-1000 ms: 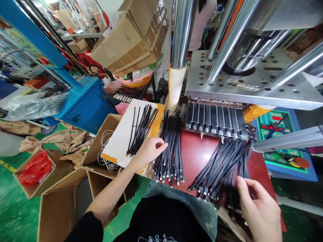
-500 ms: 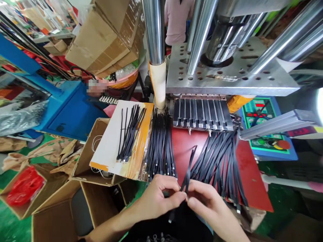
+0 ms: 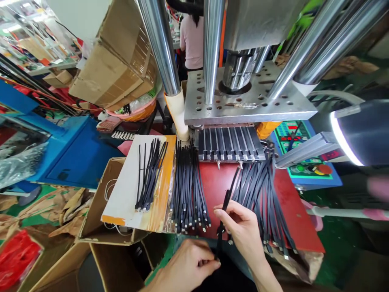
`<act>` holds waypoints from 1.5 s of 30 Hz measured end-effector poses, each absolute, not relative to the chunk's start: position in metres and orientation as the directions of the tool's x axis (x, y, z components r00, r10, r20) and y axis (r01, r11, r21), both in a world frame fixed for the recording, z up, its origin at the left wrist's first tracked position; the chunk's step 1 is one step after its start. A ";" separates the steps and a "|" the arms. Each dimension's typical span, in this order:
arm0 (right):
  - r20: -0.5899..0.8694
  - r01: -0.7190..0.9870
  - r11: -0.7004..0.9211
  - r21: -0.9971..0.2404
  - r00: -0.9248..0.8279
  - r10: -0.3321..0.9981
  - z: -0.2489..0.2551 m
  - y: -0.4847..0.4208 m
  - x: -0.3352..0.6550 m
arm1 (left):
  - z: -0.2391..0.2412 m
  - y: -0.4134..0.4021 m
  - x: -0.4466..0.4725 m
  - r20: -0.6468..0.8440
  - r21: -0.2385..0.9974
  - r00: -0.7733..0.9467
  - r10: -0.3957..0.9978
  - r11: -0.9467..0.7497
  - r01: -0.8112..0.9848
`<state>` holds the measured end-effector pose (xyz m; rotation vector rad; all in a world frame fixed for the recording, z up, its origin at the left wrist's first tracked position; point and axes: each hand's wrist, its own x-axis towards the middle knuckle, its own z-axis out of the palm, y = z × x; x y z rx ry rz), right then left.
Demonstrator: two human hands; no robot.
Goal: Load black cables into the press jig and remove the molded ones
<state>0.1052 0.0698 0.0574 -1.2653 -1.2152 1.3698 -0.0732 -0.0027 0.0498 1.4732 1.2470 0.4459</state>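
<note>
A flat black cable (image 3: 227, 198) runs upright between my hands, in front of the red tabletop. My right hand (image 3: 243, 223) pinches it around its middle, thumb against fingers. Lower down, my left hand (image 3: 192, 258) is closed on the cable's bottom end, which is partly hidden by the fingers. Just right of my right hand, a fanned pile of black cables (image 3: 273, 202) with metal connector tips lies on the tabletop. A dense bundle of such cables (image 3: 189, 186) lies to the left of the held one. A smaller group (image 3: 150, 174) rests on a white board (image 3: 120, 194).
A metal press (image 3: 249, 115) stands ahead, with a slotted black fixture (image 3: 232, 142) beneath its plate. Its control panel (image 3: 304, 162) and a lamp (image 3: 349, 134) are at right. Open cardboard boxes (image 3: 100, 219) sit lower left. Another person (image 3: 193, 40) is behind the press.
My hands have moved apart along the cable: the right one up, the left one down. The cable now stands straighter between them. The view has also shifted a little.
</note>
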 end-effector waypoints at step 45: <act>0.027 0.206 0.084 -0.975 -0.267 0.963 0.059 0.084 0.094 | 0.130 0.153 -0.089 0.213 0.922 0.278 0.937 -0.287 0.259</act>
